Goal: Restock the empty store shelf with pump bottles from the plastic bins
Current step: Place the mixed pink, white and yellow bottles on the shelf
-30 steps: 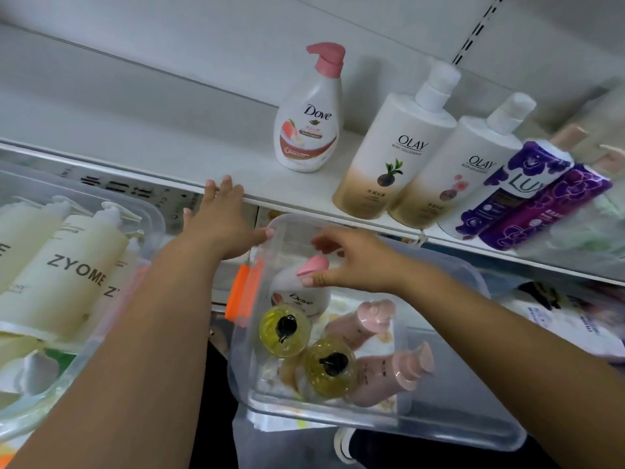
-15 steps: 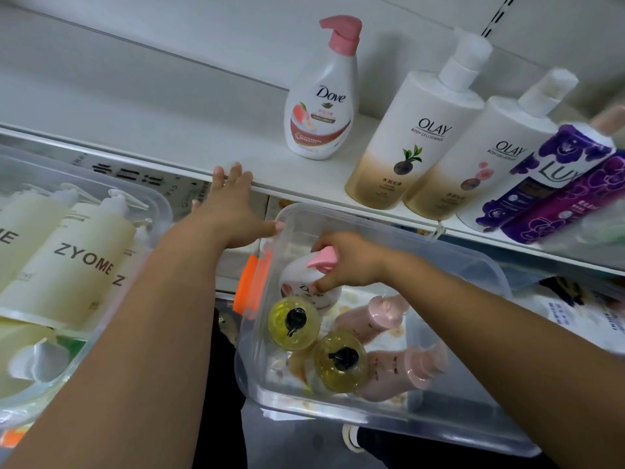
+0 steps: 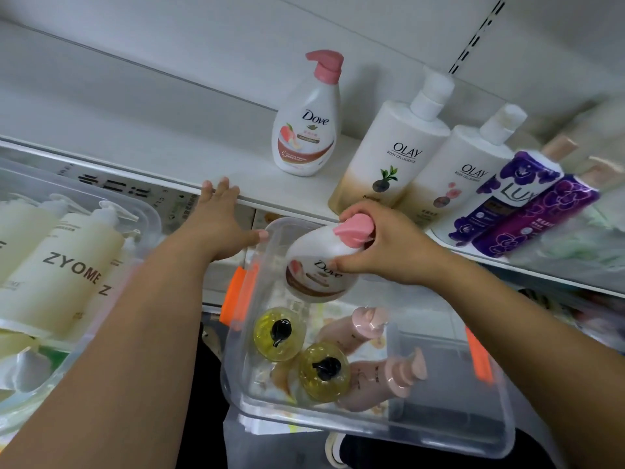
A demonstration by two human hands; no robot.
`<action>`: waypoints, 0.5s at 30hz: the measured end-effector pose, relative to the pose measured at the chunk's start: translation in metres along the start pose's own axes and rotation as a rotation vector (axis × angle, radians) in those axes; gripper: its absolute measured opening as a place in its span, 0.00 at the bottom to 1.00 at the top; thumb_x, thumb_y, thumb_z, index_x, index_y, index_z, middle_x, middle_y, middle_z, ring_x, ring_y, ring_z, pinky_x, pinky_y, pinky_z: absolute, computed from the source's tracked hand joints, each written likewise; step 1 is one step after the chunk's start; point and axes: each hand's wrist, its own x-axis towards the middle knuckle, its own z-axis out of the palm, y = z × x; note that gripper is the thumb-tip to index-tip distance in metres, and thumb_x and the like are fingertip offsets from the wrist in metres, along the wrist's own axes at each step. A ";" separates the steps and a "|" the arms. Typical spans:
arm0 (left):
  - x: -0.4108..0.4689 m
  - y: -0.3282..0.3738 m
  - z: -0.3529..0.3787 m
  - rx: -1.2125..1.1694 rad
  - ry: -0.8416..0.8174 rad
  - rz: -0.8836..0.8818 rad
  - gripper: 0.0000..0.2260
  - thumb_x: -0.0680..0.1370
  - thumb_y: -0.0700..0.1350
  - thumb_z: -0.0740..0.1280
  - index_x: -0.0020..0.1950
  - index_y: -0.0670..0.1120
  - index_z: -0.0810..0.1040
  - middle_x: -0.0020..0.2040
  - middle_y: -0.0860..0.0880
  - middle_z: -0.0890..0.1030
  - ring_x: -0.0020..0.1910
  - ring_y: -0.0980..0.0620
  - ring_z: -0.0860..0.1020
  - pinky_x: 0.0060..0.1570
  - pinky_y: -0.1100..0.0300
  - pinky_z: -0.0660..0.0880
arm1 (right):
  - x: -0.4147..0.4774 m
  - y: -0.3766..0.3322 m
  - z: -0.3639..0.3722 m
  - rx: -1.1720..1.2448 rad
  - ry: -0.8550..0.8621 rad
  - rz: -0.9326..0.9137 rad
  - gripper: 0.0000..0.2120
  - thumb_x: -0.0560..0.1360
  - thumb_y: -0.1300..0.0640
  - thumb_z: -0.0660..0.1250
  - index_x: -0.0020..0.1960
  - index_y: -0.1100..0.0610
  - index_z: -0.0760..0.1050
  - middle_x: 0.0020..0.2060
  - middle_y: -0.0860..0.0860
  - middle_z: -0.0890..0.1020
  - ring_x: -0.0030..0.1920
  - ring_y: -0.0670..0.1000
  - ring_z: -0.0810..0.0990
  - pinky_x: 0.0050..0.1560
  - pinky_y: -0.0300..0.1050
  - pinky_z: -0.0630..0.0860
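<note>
Right hand (image 3: 382,247) — fingers clamped on tilted Dove bottle (image 3: 316,265), pump pointing up-right; left hand (image 3: 221,228) spread.

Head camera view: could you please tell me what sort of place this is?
Probably a shop's toiletries aisle: a white shelf holds a standing Dove bottle, Olay bottles and Lux bottles facing out, a slotted upright runs behind, and clear bins carry more stock.

A white back panel (image 3: 152,55) is filling the upper view, a faint seam slanting across it. At the upper right a slotted upright (image 3: 473,38) is rising along the panel. Soft, even light is falling on the white shelf (image 3: 152,154), whose front edge is carrying a strip of printed labels (image 3: 179,204). Lower right, blurred packaged goods (image 3: 581,319) are sitting below it
</note>
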 end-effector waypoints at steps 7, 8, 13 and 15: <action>-0.003 0.002 -0.002 -0.153 0.089 -0.006 0.27 0.83 0.54 0.57 0.79 0.43 0.59 0.81 0.48 0.53 0.80 0.51 0.45 0.77 0.49 0.51 | 0.008 -0.047 -0.055 0.266 0.078 -0.105 0.28 0.68 0.63 0.81 0.61 0.53 0.71 0.48 0.48 0.84 0.41 0.43 0.84 0.42 0.41 0.81; -0.002 0.003 -0.002 -0.179 0.095 -0.003 0.25 0.84 0.54 0.55 0.77 0.43 0.61 0.80 0.46 0.55 0.80 0.49 0.47 0.77 0.48 0.52 | 0.012 -0.053 -0.059 0.298 0.077 -0.120 0.29 0.69 0.65 0.80 0.63 0.54 0.70 0.50 0.49 0.84 0.43 0.43 0.85 0.41 0.39 0.81; -0.003 0.009 -0.001 -0.310 0.103 -0.024 0.25 0.85 0.55 0.47 0.80 0.46 0.57 0.81 0.49 0.52 0.80 0.51 0.44 0.76 0.54 0.44 | 0.046 -0.077 -0.058 0.170 0.147 -0.224 0.28 0.70 0.60 0.79 0.62 0.47 0.67 0.52 0.43 0.79 0.40 0.34 0.79 0.30 0.26 0.70; -0.001 0.007 0.000 -0.329 0.106 -0.035 0.27 0.85 0.56 0.46 0.81 0.46 0.55 0.81 0.50 0.52 0.80 0.52 0.44 0.76 0.54 0.44 | 0.062 -0.081 -0.051 0.140 0.155 -0.243 0.25 0.71 0.59 0.79 0.58 0.44 0.68 0.51 0.42 0.77 0.43 0.36 0.77 0.30 0.24 0.69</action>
